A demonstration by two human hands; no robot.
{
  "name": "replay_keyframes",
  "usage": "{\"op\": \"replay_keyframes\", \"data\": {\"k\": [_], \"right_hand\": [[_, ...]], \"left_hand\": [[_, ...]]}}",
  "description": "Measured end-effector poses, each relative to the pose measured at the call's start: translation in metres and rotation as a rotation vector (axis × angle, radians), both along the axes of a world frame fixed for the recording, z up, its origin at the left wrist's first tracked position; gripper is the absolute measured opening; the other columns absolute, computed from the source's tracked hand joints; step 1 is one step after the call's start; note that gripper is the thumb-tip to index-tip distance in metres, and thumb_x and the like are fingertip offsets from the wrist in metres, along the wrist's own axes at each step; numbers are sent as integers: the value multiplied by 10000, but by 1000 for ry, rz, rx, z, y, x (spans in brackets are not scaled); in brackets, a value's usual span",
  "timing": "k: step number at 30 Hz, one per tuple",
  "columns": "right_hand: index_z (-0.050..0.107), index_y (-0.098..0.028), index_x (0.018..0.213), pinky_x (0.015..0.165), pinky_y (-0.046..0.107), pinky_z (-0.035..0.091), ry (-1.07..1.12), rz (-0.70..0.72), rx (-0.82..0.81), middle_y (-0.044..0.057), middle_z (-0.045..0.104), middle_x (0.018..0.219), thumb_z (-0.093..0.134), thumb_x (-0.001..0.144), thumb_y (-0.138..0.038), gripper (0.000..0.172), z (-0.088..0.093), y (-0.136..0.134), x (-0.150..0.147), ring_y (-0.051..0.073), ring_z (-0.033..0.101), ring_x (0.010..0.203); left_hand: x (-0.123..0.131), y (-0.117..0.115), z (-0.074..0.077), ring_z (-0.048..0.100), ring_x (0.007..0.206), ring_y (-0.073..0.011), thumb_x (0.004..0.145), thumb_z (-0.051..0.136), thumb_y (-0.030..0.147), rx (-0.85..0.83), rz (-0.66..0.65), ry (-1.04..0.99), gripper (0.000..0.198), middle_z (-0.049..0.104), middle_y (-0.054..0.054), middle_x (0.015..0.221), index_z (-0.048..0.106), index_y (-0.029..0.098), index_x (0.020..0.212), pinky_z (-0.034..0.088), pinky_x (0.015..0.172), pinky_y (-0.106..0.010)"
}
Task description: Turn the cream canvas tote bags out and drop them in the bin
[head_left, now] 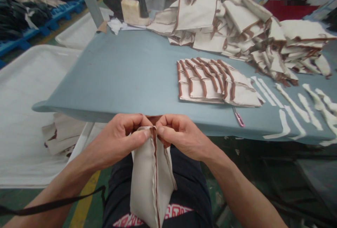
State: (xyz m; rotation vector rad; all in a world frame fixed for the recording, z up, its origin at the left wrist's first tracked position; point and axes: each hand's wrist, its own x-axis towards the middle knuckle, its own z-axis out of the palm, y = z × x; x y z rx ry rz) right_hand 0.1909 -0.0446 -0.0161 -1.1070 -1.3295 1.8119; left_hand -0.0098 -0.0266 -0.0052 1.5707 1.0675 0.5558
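Observation:
A cream fabric piece with brown-edged seams hangs over my lap, its seam running down the middle. My left hand pinches its top edge just left of that seam. On the other side, my right hand grips the same edge, thumb and fingers pressed together. The two hands almost meet at the table's front edge. Brown material shows between and behind the fingers; the rest of the top edge is hidden by them.
The blue-covered table bears a row of overlapping cream-and-brown pieces, a pink-handled cutter and white strips. A large heap of similar pieces lies behind. At left stands a white bin with folded pieces inside.

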Motion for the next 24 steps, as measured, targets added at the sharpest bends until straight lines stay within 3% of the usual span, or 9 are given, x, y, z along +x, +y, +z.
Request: {"op": "replay_keyframes", "data": {"k": [4, 9, 15, 20, 24], "right_hand": [[559, -190, 774, 547, 222, 339, 12, -10, -1, -54, 512, 657, 717, 844, -410, 279, -2, 0, 1, 95, 432, 594], [562, -192, 769, 534, 220, 298, 4, -17, 23, -68, 460, 647, 695, 861, -402, 265, -6, 0, 3, 90, 384, 584], [573, -196, 781, 534, 228, 297, -117, -35, 146, -60, 479, 666, 625, 909, -336, 197, 0, -5, 3, 95, 395, 592], [606, -196, 810, 592, 241, 405, -215, -147, 338, -30, 604, 713, 632, 905, -279, 128, 10, -3, 9, 112, 520, 639], [631, -200, 934, 784, 300, 510, -196, -225, 460, 18, 704, 877, 678, 894, -355, 167, 3, 1, 12, 159, 646, 808]], "left_hand": [[1, -1, 1, 560, 629, -153, 828, 629, 418, -20, 6, -2, 278, 647, 8, 664, 687, 171, 712, 441, 568, -214], [2, -1, -1, 498, 605, -141, 847, 686, 476, -14, 23, 59, 330, 602, 7, 662, 699, 167, 732, 377, 511, -204], [1, -1, -2, 494, 600, -140, 867, 642, 495, -31, -5, 29, 359, 598, 6, 658, 653, 173, 708, 385, 530, -208], [1, -1, -1, 483, 591, -141, 855, 612, 505, -67, -21, 26, 368, 581, 11, 642, 626, 176, 692, 370, 535, -217], [-2, 1, -1, 468, 603, -140, 884, 587, 485, -30, -45, 63, 368, 564, 19, 638, 621, 177, 685, 352, 544, -217]]}}
